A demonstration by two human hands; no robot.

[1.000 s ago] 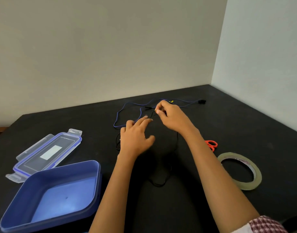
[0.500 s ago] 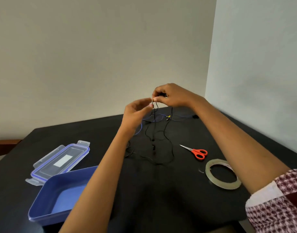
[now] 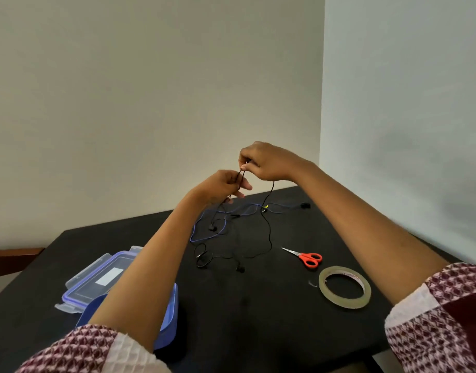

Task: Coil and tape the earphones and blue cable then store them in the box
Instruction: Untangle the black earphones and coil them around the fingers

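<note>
My left hand [image 3: 222, 187] and my right hand [image 3: 263, 163] are raised above the black table [image 3: 258, 305], both pinching the thin black earphones cord [image 3: 269, 232]. The cord hangs down from my fingers in loose strands to the table, where its earbuds and a small loop lie. The blue cable [image 3: 204, 235] lies uncoiled on the table behind and under the cord. The blue box [image 3: 170, 305] sits at the front left, mostly hidden by my left forearm. A roll of clear tape [image 3: 344, 290] lies flat at the right.
The box's clear lid [image 3: 96, 278] with blue rim lies left of the box. Orange-handled scissors [image 3: 306, 258] rest between the cord and the tape. Walls meet in a corner behind the table. The table's near edge runs below my arms.
Both hands have lifted the earphones cord from the table into the air. My view has tilted up and pulled back, so the table sits lower in frame.
</note>
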